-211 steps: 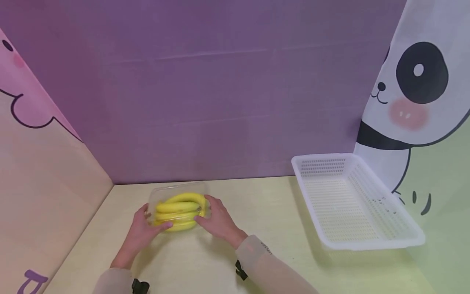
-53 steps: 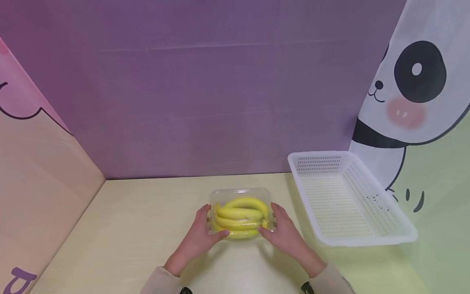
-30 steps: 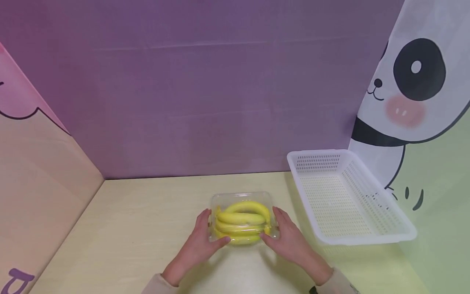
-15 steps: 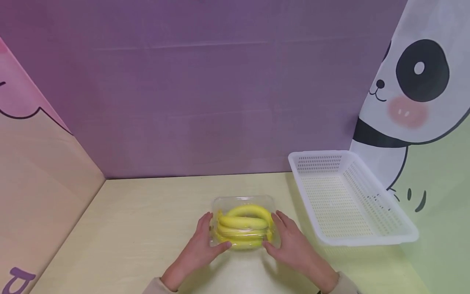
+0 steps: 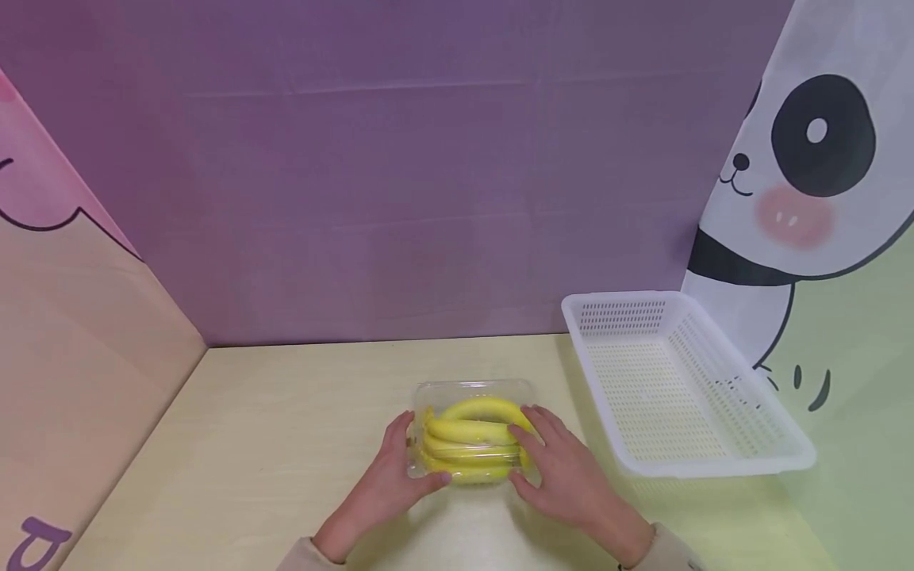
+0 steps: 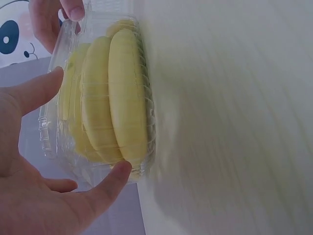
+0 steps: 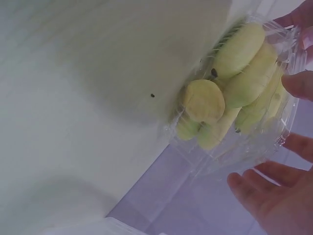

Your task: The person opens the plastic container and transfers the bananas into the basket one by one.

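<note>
A clear plastic clamshell box [image 5: 471,388] with several yellow bananas [image 5: 467,432] inside stands on the table in front of the person, its lid down. My left hand [image 5: 385,476] grips the box's left side, thumb at the front edge and fingers along the side. In the left wrist view, the left thumb [image 6: 44,88] lies by the lid rim and a fingertip [image 6: 122,169] meets the lower side. My right hand [image 5: 571,476] lies at the right side with spread fingers, one over the lid's right part and the thumb at the front. The right wrist view shows the fingers [image 7: 244,188] held loosely beside the lid rim.
A white perforated plastic basket [image 5: 617,412] stands to the right with nothing in it. The pale wooden table [image 5: 286,412] ends at a purple back wall [image 5: 357,198]. Side panels with cartoon drawings, one a panda [image 5: 821,135], flank it.
The box came from the left to the middle between both hands, then slightly nearer the person. Just now the right fingers have loosened and shifted onto the lid; the left hand stays put.
</note>
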A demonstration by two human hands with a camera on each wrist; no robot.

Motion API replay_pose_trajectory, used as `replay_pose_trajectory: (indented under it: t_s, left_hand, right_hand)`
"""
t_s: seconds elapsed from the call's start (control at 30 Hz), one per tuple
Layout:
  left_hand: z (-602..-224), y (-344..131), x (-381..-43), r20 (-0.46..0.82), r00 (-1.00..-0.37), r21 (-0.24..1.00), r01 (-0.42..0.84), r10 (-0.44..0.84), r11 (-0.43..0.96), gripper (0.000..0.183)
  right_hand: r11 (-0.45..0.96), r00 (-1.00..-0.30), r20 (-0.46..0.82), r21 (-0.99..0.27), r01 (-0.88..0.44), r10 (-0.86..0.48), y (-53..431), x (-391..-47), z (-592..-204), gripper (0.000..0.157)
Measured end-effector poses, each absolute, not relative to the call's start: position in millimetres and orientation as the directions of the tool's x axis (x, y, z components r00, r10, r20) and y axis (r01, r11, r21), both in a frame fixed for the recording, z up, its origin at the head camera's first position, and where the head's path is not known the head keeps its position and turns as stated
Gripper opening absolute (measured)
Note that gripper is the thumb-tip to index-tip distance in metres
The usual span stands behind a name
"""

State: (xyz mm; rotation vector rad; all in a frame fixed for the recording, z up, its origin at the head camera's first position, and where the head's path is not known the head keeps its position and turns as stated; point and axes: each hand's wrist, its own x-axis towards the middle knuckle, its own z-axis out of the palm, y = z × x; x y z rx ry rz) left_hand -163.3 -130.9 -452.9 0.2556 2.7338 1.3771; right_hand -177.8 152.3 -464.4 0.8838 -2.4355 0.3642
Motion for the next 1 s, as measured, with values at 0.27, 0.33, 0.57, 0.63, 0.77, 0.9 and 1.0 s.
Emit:
replay_pose_trajectory:
  t_s: [0.27,0.33,0.57,0.63,0.77,0.9,1.0]
  left_hand:
    - [-457,-132,-165,0.005,-0.985,0.833,0.101,0.175,0.544,0.115]
    - [-459,-132,-165,0.01,-0.984,0.829,0.108,0.178,0.549,0.115]
    - [-464,-130,-167,-0.025,-0.985,0.835,0.073,0.17,0.545,0.123]
    - [-464,-130,-168,-0.044,-0.986,0.85,0.047,0.161,0.524,0.124]
    - [-467,-131,-170,-0.064,-0.984,0.881,0.022,0.166,0.473,0.124]
    - [-468,-133,-172,-0.089,-0.981,0.894,-0.002,0.173,0.448,0.124]
    - [-467,-133,-172,-0.097,-0.979,0.891,-0.006,0.178,0.454,0.124]
  right_hand:
    - [0.694,-0.568,0.566,0.009,-0.72,-0.597,150,-182,-463,0.053]
    - [0.688,-0.555,0.57,0.024,-0.725,-0.606,150,-183,-462,0.052]
    - [0.674,-0.533,0.575,0.043,-0.737,-0.62,151,-185,-462,0.052]
    - [0.672,-0.529,0.579,0.045,-0.739,-0.621,151,-186,-463,0.052]
    - [0.667,-0.518,0.592,0.046,-0.743,-0.618,152,-188,-465,0.052]
    - [0.662,-0.511,0.599,0.043,-0.748,-0.616,152,-190,-467,0.052]
    - [0.656,-0.5,0.608,0.045,-0.753,-0.616,153,-191,-467,0.051]
